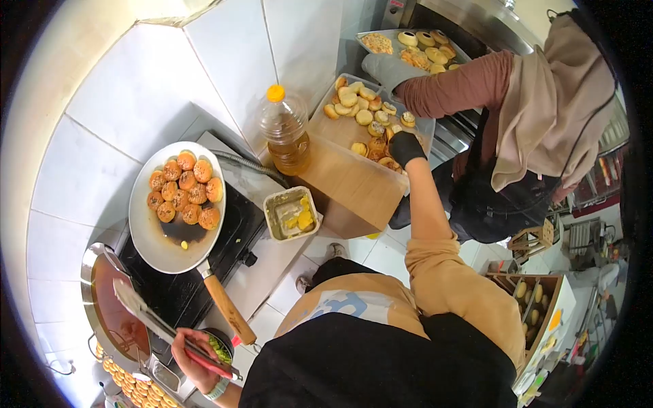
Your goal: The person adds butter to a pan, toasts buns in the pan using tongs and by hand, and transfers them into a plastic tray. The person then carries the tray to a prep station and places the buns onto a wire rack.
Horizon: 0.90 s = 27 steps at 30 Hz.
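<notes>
My left hand (pixel 192 359), with a band at its wrist, is wrapped round the red grip of metal tongs (pixel 158 326). Their pale ends reach over a steel pot (pixel 112 299) of reddish-brown liquid. To the right, a white frying pan (pixel 146 234) with a wooden handle carries several glazed browned buns (pixel 180 197) and a small yellow piece of fat. My right hand (pixel 407 148), in a black glove, reaches into a clear plastic tray (pixel 354 81) of small round buns (pixel 347 97). Its fingers close on a small bun at the tray's near side; the fingertips are partly hidden.
An oil bottle (pixel 289 146) and a tub with yellow fat (pixel 272 221) stand beside a wooden box (pixel 360 183). The pan sits on a black stove (pixel 235 231). At right, a co-worker's gloved hand (pixel 388 71) reaches toward a metal tray (pixel 456 44) of buns and shredded topping.
</notes>
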Each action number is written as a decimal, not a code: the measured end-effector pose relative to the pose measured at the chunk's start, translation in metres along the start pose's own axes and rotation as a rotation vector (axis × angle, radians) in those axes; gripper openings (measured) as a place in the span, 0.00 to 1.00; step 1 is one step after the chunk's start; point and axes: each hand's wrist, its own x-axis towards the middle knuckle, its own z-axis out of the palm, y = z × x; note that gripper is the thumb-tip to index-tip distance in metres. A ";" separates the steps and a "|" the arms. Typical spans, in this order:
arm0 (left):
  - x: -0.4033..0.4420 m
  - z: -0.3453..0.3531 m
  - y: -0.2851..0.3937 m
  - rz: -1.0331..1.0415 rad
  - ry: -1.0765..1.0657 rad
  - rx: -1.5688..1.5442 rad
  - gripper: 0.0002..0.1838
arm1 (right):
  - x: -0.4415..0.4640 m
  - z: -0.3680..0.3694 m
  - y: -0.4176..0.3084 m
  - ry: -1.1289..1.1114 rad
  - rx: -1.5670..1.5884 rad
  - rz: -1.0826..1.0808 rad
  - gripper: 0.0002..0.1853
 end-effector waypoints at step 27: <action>-0.018 0.088 -0.004 0.092 0.560 0.153 0.13 | 0.074 0.075 0.022 -0.044 0.507 -0.351 0.20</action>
